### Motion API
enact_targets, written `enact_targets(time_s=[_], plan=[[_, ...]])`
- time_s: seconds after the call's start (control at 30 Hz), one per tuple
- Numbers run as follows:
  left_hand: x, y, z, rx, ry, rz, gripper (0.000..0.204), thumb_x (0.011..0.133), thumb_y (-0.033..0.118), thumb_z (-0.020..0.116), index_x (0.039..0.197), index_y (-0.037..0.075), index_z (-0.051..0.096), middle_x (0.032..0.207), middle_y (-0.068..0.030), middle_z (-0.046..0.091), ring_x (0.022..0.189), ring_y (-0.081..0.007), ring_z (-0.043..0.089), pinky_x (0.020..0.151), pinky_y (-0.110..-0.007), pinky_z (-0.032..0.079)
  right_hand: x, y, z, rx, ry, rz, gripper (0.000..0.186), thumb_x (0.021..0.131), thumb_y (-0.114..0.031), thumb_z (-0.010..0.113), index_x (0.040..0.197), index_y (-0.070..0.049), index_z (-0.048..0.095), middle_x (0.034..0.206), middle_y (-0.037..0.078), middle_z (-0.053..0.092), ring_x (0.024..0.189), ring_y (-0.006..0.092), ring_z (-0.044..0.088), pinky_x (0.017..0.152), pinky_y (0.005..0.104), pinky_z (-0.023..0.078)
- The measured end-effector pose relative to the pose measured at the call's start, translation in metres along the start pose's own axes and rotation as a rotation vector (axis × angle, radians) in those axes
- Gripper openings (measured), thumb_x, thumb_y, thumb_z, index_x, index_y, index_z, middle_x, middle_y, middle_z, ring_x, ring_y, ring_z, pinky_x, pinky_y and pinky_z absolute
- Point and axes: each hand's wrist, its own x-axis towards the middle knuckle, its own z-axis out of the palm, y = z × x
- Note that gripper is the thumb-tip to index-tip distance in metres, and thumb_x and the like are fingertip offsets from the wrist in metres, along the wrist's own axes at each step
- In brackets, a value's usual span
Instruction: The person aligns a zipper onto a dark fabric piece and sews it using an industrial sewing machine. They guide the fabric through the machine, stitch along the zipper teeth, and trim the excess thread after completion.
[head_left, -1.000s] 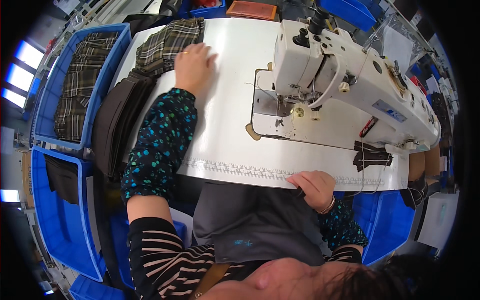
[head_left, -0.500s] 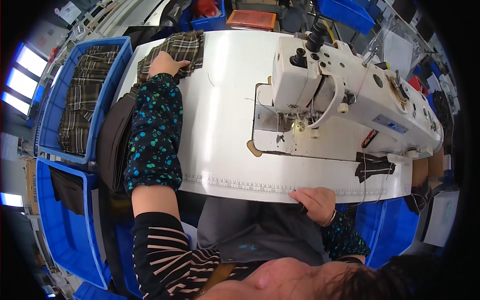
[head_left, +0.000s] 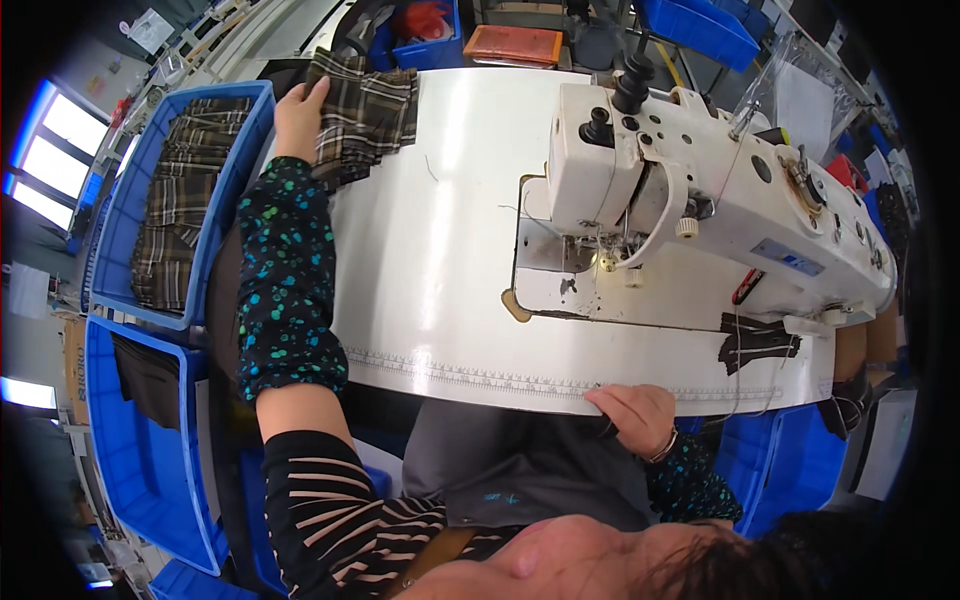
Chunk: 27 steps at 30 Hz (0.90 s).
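Bins (head_left: 228, 180) stand left of the plaid fabric (head_left: 370, 110), a sewing machine (head_left: 715, 195) right.

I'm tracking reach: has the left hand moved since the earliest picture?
Yes. The left hand has shifted left across the table's far side, farther from the sewing machine.

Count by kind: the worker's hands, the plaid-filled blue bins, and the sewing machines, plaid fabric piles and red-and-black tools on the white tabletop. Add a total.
Hands: 2 (left hand, right hand)
Plaid-filled blue bin: 1
Sewing machine: 1
Plaid fabric pile: 1
Red-and-black tool: 1
Total: 6
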Motion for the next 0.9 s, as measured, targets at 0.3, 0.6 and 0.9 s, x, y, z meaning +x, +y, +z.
enact_targets(time_s=[0.3, 0.6, 0.9], plan=[[-0.161, 0.099, -0.004, -0.292, -0.600, -0.394, 0.031, 0.108, 0.022, 0.063, 0.127, -0.002, 0.071, 0.112, -0.0040, 0.078, 0.094, -0.0086, 0.073, 0.087, -0.024, 0.057, 0.000, -0.001, 0.008, 0.046, 0.069, 0.000, 0.025, 0.083, -0.020, 0.084, 0.101, -0.005, 0.075, 0.093, 0.006, 0.071, 0.067, 0.0185, 0.066, 0.055, 0.0298, 0.052], [-0.281, 0.078, 0.031, 0.953, -0.453, 0.504, 0.036, 0.083, 0.024, 0.086, 0.112, 0.007, 0.073, 0.109, -0.0082, 0.070, 0.103, -0.0325, 0.066, 0.087, -0.041, 0.054, 0.001, -0.001, 0.006, -0.011, 0.016, -0.049, 0.043, 0.091, -0.045, 0.077, 0.102, -0.003, 0.072, 0.097, 0.007, 0.071, 0.068, 0.0202, 0.065, 0.055, 0.0302, 0.052], [-0.318, 0.088, 0.052, 1.053, -0.676, 0.536, 0.029, 0.089, 0.010, 0.071, 0.117, 0.003, 0.071, 0.118, -0.0112, 0.074, 0.100, -0.0301, 0.072, 0.082, -0.038, 0.060, 0.011, -0.003, 0.004, 0.061, 0.014, -0.035, 0.043, 0.095, -0.045, 0.068, 0.107, -0.003, 0.073, 0.109, 0.010, 0.072, 0.097, 0.0282, 0.068, 0.082, 0.0409, 0.059]])
